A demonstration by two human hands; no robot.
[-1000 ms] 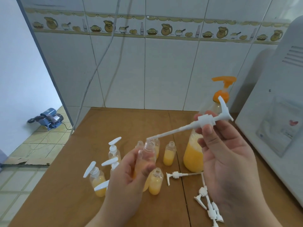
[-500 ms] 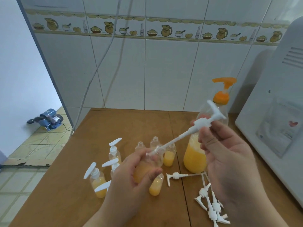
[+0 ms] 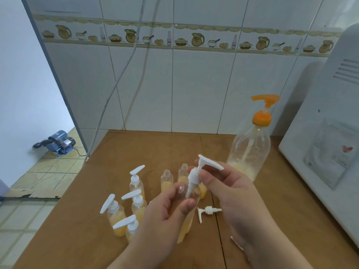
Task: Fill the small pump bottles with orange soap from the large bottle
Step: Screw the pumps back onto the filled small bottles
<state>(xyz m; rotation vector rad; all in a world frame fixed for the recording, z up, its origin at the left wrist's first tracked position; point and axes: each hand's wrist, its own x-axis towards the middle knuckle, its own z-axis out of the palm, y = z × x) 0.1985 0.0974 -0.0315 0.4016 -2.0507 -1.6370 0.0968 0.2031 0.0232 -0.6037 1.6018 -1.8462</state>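
My left hand (image 3: 163, 216) grips a small clear bottle (image 3: 189, 208) part full of orange soap, tilted over the wooden table (image 3: 155, 150). My right hand (image 3: 231, 193) pinches a white pump head (image 3: 202, 169) whose tube is sunk into that bottle's neck, the collar just above the opening. The large bottle (image 3: 250, 152) with an orange pump stands behind at the right, with soap only near its bottom. Several small bottles with white pumps (image 3: 124, 208) stand to the left. Uncapped small bottles (image 3: 167, 180) stand behind my hands.
A loose white pump (image 3: 207, 211) lies on the table between my hands, and another part peeks out under my right wrist. A white appliance (image 3: 328, 152) fills the right side. Behind the table is a tiled wall with hanging cables. A blue motor (image 3: 58, 142) sits on the floor left.
My right hand came down and leftward, sliding the pump's long tube from outside the bottle down into its neck. My left hand lowered the bottle slightly toward me.
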